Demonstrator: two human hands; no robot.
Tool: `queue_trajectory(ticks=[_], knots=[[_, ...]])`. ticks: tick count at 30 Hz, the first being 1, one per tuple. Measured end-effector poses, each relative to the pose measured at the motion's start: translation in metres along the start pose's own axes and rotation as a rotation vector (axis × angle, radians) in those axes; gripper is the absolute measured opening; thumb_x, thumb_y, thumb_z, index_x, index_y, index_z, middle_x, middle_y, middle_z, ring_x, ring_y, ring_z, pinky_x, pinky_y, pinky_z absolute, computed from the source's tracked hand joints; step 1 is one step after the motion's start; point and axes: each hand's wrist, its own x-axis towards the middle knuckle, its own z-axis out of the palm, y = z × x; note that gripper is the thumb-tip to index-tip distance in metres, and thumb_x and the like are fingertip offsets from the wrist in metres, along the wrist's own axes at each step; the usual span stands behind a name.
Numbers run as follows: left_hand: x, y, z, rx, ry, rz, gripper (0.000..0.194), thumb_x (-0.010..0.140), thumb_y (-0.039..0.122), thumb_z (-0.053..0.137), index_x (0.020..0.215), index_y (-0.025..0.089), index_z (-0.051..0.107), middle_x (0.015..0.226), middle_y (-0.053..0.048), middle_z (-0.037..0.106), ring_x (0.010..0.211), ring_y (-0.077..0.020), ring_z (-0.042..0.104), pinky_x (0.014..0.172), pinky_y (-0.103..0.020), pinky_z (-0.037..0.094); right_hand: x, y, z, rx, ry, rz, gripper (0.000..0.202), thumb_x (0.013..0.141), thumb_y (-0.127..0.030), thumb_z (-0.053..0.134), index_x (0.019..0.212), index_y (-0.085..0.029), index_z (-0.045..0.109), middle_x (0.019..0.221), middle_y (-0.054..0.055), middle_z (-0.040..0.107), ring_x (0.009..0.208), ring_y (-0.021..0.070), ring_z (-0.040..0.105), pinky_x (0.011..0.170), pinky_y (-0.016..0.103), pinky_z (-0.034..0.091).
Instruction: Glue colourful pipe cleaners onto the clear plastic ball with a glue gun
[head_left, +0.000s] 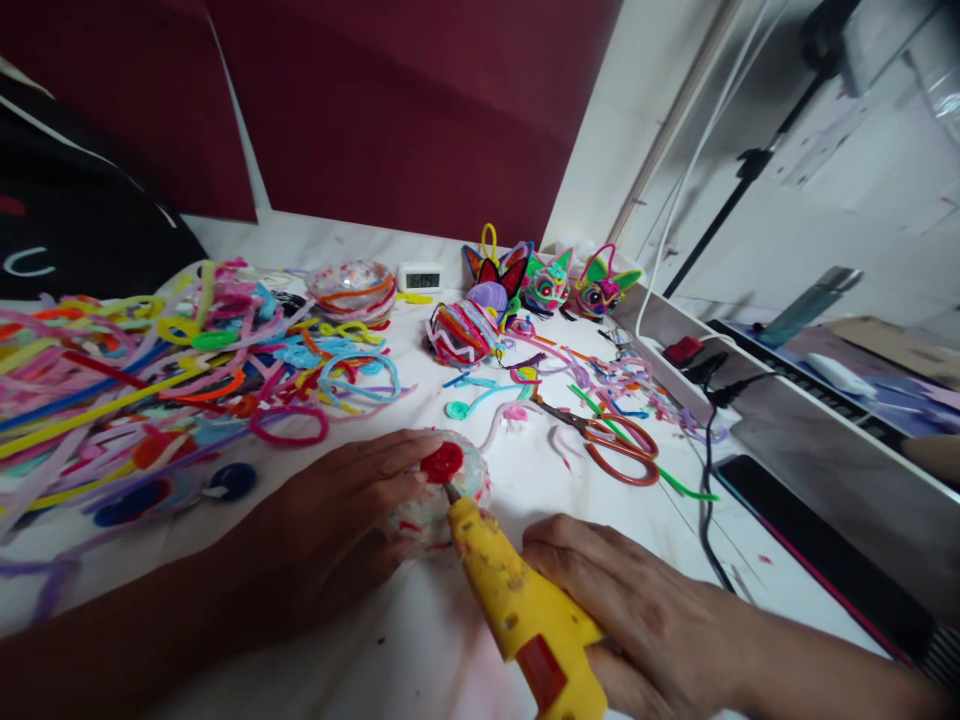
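Note:
My left hand [349, 505] is closed on a clear rounded plastic piece [469, 470] low in the middle of the table. A red coiled disc [441, 462] lies on top of that piece, beside my left fingertips. My right hand [626, 595] grips a yellow glue gun [514, 590], its fingers wrapped round the handle. The gun's metal nozzle points up and to the left and meets the lower edge of the red disc. Whether glue is coming out cannot be seen.
Colourful pipe cleaners [135, 380] heap on the left. Orange-handled scissors [619, 450] and a black phone [821, 555] lie right. Behind are a wrapped ball [461, 332], a bowl [352, 290], a small clock [420, 278] and decorated animal heads [547, 285]. A black cable [707, 500] runs near the phone.

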Motion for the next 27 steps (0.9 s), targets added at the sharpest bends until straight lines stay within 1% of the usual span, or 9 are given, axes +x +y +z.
queue_trajectory(ticks=[6,12,16,20,23,27], knots=[[0.002,0.0,-0.001,0.009,0.008,0.016,0.035,0.103,0.022,0.056,0.138,0.024,0.055,0.159,-0.009,0.058,0.149,-0.0272,0.055,0.128,-0.041,0.048,0.002,-0.001,0.0,0.026,-0.008,-0.002,0.051,0.114,-0.05,0.038,0.145,-0.011,0.047,0.108,0.016,0.069,0.094,0.0244,0.07,0.087,0.037,0.063],[0.001,0.0,-0.001,0.015,-0.024,0.007,0.044,0.104,0.023,0.052,0.148,0.026,0.048,0.164,-0.005,0.054,0.15,-0.0263,0.053,0.128,-0.043,0.047,0.009,-0.003,0.0,0.025,0.009,-0.034,0.046,0.115,-0.046,0.035,0.134,-0.009,0.054,0.108,0.017,0.069,0.096,0.0231,0.07,0.088,0.034,0.063],[0.0,-0.001,0.0,0.006,-0.014,-0.012,0.041,0.103,0.024,0.053,0.143,0.028,0.052,0.164,-0.002,0.053,0.148,-0.0279,0.055,0.127,-0.044,0.049,0.006,-0.004,-0.002,0.005,0.03,-0.029,0.047,0.115,-0.046,0.033,0.138,-0.009,0.051,0.105,0.016,0.069,0.093,0.0231,0.07,0.086,0.036,0.064],[0.0,0.0,-0.001,0.008,-0.002,-0.007,0.039,0.103,0.025,0.053,0.141,0.028,0.052,0.161,-0.006,0.057,0.148,-0.0272,0.056,0.126,-0.045,0.051,0.0,-0.004,-0.005,-0.035,0.008,-0.008,0.045,0.114,-0.044,0.038,0.141,-0.01,0.048,0.109,0.017,0.07,0.096,0.0245,0.071,0.088,0.037,0.065],[0.001,0.0,-0.001,0.014,-0.005,-0.003,0.036,0.104,0.023,0.054,0.14,0.026,0.053,0.159,-0.008,0.059,0.147,-0.0271,0.057,0.125,-0.044,0.051,-0.002,-0.005,-0.005,-0.048,0.013,-0.005,0.045,0.114,-0.044,0.036,0.143,-0.011,0.046,0.109,0.017,0.07,0.096,0.0244,0.072,0.088,0.036,0.065],[0.001,0.001,0.0,-0.001,-0.006,-0.014,0.036,0.105,0.027,0.052,0.14,0.029,0.052,0.16,-0.006,0.057,0.148,-0.0271,0.055,0.126,-0.046,0.05,0.001,-0.004,-0.003,-0.024,-0.007,0.012,0.045,0.114,-0.044,0.039,0.142,-0.011,0.048,0.11,0.017,0.07,0.096,0.0245,0.072,0.089,0.037,0.065]])
